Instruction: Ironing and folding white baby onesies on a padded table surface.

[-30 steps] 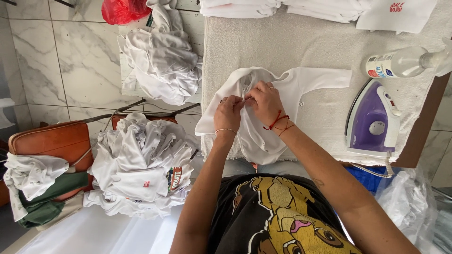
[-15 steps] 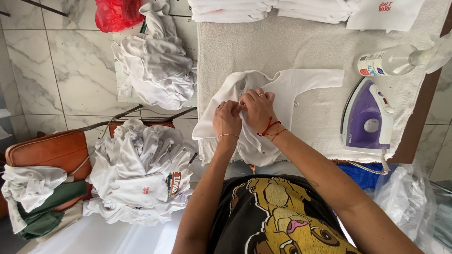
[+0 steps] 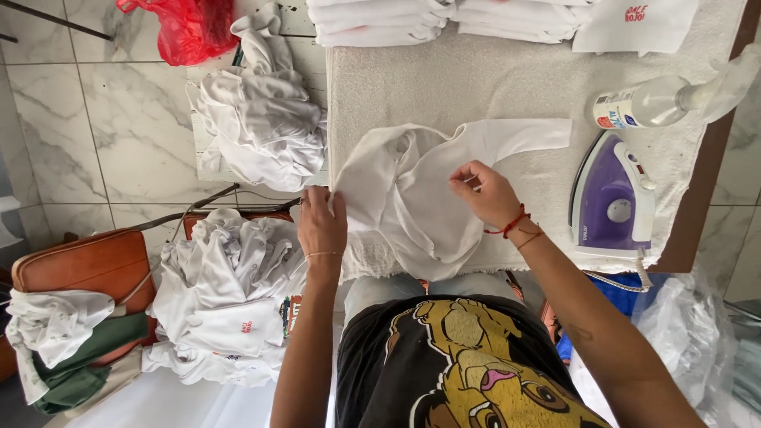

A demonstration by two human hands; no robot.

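Observation:
A small white long-sleeved garment (image 3: 428,198) lies on the towel-covered ironing surface (image 3: 491,87) in front of me. My left hand (image 3: 321,222) grips its left edge at the surface's left side. My right hand (image 3: 485,192), with red cords at the wrist, pinches the cloth near the garment's middle. One sleeve stretches out to the right, toward the iron.
A purple and white iron (image 3: 612,202) rests on the right, with a clear spray bottle (image 3: 650,101) behind it. Folded white garments (image 3: 444,17) are stacked at the far edge. Heaps of white clothes (image 3: 226,297) lie left, on a chair, beside a brown bag (image 3: 75,265).
My hands were together at the garment's middle. They have moved apart: the left one out to the left edge, the right one slightly right, and the cloth is spread wider.

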